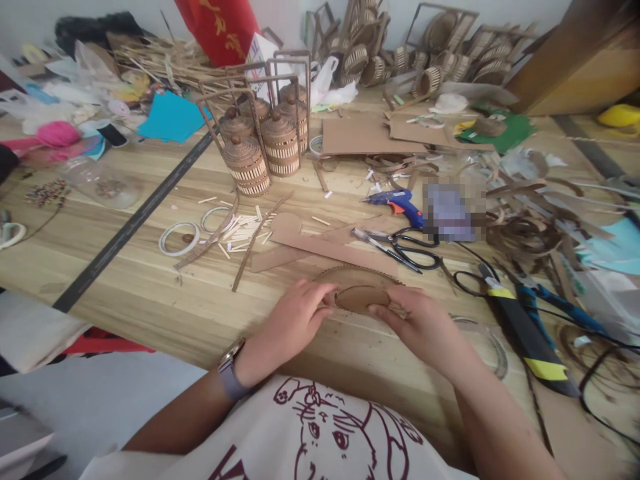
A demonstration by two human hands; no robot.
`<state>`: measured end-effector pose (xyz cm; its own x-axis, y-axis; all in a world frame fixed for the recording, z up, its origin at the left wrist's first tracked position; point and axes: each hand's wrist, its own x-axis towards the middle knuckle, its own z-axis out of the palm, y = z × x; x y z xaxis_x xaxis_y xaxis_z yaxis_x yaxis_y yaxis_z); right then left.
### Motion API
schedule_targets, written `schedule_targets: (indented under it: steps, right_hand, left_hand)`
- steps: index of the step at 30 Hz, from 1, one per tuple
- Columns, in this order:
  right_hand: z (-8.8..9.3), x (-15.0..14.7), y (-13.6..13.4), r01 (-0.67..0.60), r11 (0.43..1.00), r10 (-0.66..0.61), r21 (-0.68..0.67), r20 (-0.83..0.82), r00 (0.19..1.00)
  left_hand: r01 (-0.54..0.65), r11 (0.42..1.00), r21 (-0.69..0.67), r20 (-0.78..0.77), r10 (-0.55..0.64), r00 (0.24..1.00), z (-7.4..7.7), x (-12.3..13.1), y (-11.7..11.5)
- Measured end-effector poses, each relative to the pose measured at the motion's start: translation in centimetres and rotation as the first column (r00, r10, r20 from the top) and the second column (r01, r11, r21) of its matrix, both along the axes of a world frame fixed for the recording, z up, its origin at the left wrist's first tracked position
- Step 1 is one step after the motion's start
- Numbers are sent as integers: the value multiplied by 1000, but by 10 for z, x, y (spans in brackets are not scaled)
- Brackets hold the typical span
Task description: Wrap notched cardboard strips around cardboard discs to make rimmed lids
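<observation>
A small round cardboard disc (361,300) with a dark edge is held between my two hands, near the front edge of the table. On its right side, my right hand (425,319) grips the rim, thumb on the near face. The fingers and thumb of my left hand (299,316) close around the opposite rim. Directly behind it lies a larger cardboard circle (357,272) with a ridged edge, partly hidden by the disc and my fingers. Cardboard strips (330,251) lie crossed just beyond, beside scattered short wooden sticks (243,230).
Scissors (407,248), a blue glue gun (397,203) and a yellow-black utility knife (530,340) lie to the right. Rolls of tape (179,239) rest at left. Lantern-like cardboard models (246,165) stand behind. Cardboard sheets (370,137) and coiled strips (525,237) crowd the back and right.
</observation>
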<state>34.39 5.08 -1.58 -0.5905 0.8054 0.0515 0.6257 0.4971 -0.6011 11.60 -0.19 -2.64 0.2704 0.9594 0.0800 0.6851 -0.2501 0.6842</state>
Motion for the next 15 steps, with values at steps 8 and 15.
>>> schedule_targets:
  steps: [8, 15]
  right_hand:
    - [14, -10, -2, 34, 962, -104, -271, -249, 963]
    - [13, -18, -4, 34, 957, -115, -286, -268, 957]
  left_hand:
    - [-65, 972, -227, 330, 140, 934, 6, 6, -1]
    - [-42, 914, -403, 507, 261, 822, -2, 13, 0]
